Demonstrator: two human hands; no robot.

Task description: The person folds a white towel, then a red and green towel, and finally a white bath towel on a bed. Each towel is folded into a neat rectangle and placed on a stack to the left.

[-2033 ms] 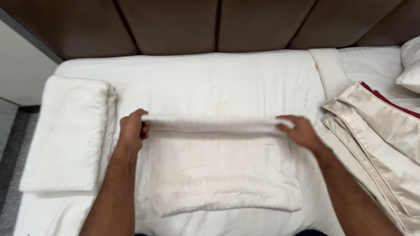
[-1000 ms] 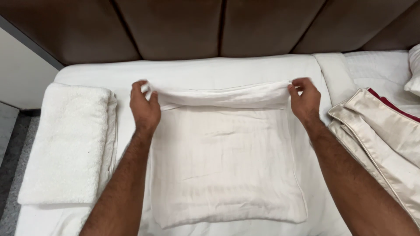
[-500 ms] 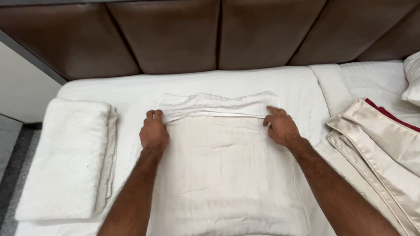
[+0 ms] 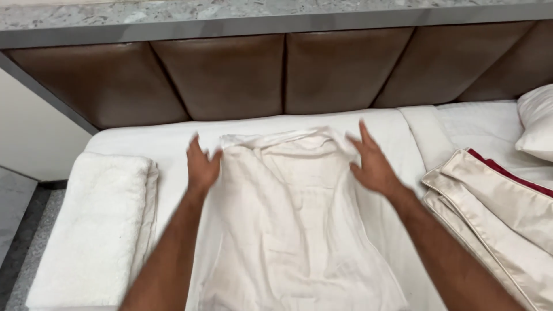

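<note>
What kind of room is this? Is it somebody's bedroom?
Probably a bedroom, perhaps in a hotel. There is a bed with a white sheet, a padded brown headboard behind it, a pillow at the right, and a folded white towel lying at the left.

White bed (image 4: 173,138), cream cloth (image 4: 288,219), folded towel (image 4: 98,224), satin cover (image 4: 507,213), pillow (image 4: 538,121)

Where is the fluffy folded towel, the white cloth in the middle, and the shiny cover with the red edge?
fluffy folded towel (image 4: 95,224), head view, middle of its top.
white cloth (image 4: 291,219), head view, centre between the hands.
shiny cover (image 4: 507,210), head view, cream top fold.
</note>
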